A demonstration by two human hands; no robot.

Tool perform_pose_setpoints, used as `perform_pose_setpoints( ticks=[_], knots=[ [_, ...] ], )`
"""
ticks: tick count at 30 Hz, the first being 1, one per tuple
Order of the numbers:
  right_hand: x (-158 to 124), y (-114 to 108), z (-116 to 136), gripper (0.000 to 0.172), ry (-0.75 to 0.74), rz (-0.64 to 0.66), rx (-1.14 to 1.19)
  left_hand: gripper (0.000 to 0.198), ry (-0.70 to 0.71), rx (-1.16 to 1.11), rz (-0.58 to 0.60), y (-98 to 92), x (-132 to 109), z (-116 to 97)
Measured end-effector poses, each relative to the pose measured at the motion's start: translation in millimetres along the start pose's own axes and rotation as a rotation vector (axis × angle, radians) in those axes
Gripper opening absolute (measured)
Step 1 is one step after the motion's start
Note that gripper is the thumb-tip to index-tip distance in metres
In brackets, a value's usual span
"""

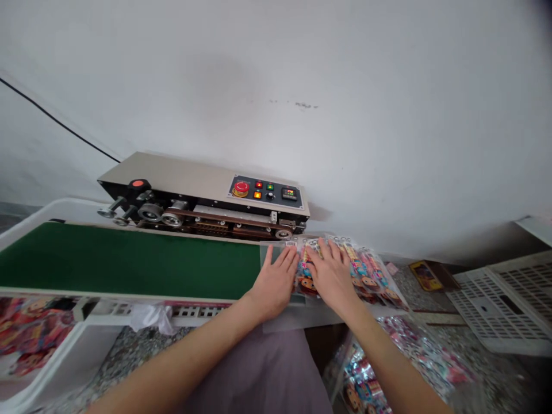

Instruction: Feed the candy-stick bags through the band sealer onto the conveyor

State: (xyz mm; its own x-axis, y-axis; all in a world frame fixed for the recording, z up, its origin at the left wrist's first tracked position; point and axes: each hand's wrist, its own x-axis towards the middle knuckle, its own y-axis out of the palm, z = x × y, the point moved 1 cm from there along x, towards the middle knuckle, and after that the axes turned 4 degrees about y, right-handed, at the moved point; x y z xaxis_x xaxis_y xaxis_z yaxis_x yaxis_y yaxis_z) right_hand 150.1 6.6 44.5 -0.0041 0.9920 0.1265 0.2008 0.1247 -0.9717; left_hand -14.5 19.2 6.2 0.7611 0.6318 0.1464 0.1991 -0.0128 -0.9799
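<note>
A clear plastic bag [399, 296] lies at the right end of a green conveyor belt [142, 259]. Inside it is a row of colourful cartoon-figure packets [368, 280]. My left hand [271, 287] rests flat on the bag's left part, fingers stretched and thumb apart. Just to its right, my right hand [331, 279] lies over the packets with its fingers extended. Behind the belt stands a band sealing machine [181, 178], its rollers and brown band a little beyond my fingertips.
A control panel [265, 191] with lit buttons faces up on the machine. Below left, a white bin [77, 356] holds red packets. At lower right are more shiny packets [366, 382], a white slotted crate [495, 310] and a small box [431, 276].
</note>
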Motion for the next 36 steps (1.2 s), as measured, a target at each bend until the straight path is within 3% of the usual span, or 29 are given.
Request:
perform_pose_setpoints(
  ticks=[8, 15, 17, 19, 22, 24, 29, 33, 36],
  knots=[
    [-1, -1, 0, 0.042, -0.009, -0.01, 0.002, 0.058, -0.038, 0.032, -0.054, 5.1, -11, 13],
    [0, -5, 4, 0.04, -0.011, 0.007, 0.064, 0.052, -0.24, 0.104, -0.039, -22.3, -33, 36],
    [0, -8, 1, 0.041, -0.01, 0.007, 0.082, 0.053, -0.227, 0.085, -0.058, -27.6, -30, 33],
    [-1, -13, -2, 0.041, 0.005, -0.003, 0.082, 0.054, -0.114, 0.023, -0.057, -25.6, -20, 23],
    [-4, -20, -7, 0.04, -0.006, 0.003, 0.061, 0.053, 0.085, -0.054, -0.06, -11.0, -2, 8],
    [-7, -22, -10, 0.039, -0.03, 0.025, 0.047, 0.053, 0.129, -0.052, -0.086, 0.7, 4, 3],
    [-17, -16, -26, 0.044, 0.023, -0.05, 0.009, 0.057, 0.079, 0.016, -0.121, 12.7, -2, 4],
    [-24, -6, -29, 0.042, 0.087, -0.107, -0.025, 0.051, 0.034, 0.018, -0.125, 2.5, 1, 0],
    [-25, -3, -19, 0.043, 0.117, -0.127, -0.009, 0.04, -0.056, -0.106, -0.138, -10.9, 14, -8]
  ],
)
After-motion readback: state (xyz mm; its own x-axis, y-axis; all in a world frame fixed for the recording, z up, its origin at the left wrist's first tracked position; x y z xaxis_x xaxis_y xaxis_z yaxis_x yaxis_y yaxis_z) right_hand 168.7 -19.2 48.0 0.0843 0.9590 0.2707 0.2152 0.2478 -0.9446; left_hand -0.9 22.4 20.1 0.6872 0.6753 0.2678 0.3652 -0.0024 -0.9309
